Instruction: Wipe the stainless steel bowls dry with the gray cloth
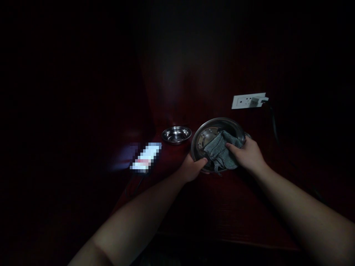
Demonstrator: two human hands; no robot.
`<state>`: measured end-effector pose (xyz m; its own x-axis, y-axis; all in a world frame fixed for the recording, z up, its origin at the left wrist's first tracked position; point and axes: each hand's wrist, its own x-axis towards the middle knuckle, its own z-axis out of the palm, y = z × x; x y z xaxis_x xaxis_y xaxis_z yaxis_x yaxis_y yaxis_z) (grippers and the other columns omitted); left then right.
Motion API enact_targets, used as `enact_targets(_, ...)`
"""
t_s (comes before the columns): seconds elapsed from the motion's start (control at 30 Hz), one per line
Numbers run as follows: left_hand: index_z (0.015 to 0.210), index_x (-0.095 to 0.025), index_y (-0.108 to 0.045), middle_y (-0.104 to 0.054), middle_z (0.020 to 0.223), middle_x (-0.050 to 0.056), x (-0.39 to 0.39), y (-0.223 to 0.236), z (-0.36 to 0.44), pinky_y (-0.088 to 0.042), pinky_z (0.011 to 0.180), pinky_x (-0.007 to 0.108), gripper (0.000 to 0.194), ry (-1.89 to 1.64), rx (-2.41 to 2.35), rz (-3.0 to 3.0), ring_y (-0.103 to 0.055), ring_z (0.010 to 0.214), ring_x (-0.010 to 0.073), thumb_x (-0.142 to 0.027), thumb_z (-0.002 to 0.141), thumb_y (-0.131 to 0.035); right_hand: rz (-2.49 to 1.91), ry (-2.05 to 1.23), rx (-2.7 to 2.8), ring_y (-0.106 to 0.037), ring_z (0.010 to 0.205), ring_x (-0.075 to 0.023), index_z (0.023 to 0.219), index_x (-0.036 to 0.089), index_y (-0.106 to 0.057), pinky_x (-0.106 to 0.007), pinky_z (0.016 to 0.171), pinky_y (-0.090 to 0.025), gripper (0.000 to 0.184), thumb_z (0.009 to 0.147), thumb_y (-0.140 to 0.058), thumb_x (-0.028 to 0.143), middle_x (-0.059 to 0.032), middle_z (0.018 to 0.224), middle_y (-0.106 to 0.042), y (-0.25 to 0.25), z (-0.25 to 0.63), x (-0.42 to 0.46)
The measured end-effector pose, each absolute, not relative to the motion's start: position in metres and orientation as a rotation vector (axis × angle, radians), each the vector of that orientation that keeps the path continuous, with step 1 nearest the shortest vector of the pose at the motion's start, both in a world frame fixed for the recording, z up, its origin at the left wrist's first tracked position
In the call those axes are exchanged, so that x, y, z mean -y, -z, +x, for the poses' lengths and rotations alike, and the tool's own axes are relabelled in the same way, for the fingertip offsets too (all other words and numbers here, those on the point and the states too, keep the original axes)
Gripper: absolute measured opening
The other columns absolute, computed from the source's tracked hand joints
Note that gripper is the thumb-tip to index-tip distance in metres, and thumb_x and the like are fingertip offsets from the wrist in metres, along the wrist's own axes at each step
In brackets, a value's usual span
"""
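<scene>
A shiny metal bowl (204, 137) is held tilted above the dark red surface, its inside facing me. My left hand (192, 167) grips its lower left rim, thumb over the edge and the other fingers mostly hidden behind. On the right side, my right hand (248, 153) is closed on a grey-green cloth (222, 149), pressing it with the thumb against the inside of the bowl. The cloth is bunched, and one end hangs over the lower rim. The fingers of the right hand beneath the cloth and behind the rim are largely out of sight.
A smaller metal bowl (176, 136) stands upright to the left on the red tabletop (222, 210). Farther left lies a lit phone (146, 158) with a cable. A white wall socket (248, 101) holds a plug, whose dark cord hangs down at the right.
</scene>
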<state>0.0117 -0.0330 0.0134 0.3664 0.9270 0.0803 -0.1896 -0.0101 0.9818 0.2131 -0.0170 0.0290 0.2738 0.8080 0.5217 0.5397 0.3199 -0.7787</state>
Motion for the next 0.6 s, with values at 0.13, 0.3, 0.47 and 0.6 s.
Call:
enact_targets(0.13,0.124,-0.014,-0.044,-0.067,0.097,0.012,0.0326,-0.0133,0.0122,-0.055,0.051,0.029,0.057,-1.035,-0.78,1.251,-0.065,0.061,0.0163,-0.021,0.07,-0.063,-1.336,-0.31,1.392,-0.066,0.085,-0.0274,0.096,0.015,-0.064,-0.044,0.079,-0.051,0.036,0.066,-0.066,0.034,-0.0098,0.093,-0.069,-0.0256,0.2161,0.0145)
enact_targets(0.3,0.116,-0.012,-0.049,-0.066,0.088,0.01,0.0324,-0.0128,0.0133,-0.056,0.052,0.03,0.047,-1.045,-0.789,1.246,-0.065,0.06,0.0163,-0.023,0.072,-0.062,-1.305,-0.372,1.377,-0.066,0.078,-0.0258,0.094,0.016,-0.063,-0.042,0.072,-0.053,0.032,0.066,-0.065,0.031,-0.008,0.086,-0.069,-0.0251,0.216,0.0153)
enact_targets(0.47,0.124,-0.013,-0.043,-0.066,0.092,0.011,0.0327,-0.0131,0.0138,-0.056,0.051,0.03,0.056,-1.037,-0.785,1.246,-0.065,0.06,0.0162,-0.022,0.072,-0.062,-1.304,-0.4,1.366,-0.066,0.078,-0.0255,0.092,0.016,-0.062,-0.041,0.072,-0.053,0.029,0.066,-0.063,0.027,-0.0079,0.087,-0.069,-0.0278,0.2143,0.0169)
enact_targets(0.6,0.126,-0.014,-0.042,-0.066,0.099,0.012,0.0327,-0.0136,0.0137,-0.056,0.051,0.029,0.058,-1.024,-0.771,1.253,-0.066,0.063,0.0164,-0.022,0.072,-0.062,-1.343,-0.378,1.36,-0.066,0.077,-0.0256,0.092,0.015,-0.063,-0.042,0.073,-0.054,0.03,0.066,-0.063,0.029,-0.0082,0.086,-0.07,-0.0281,0.2144,0.0164)
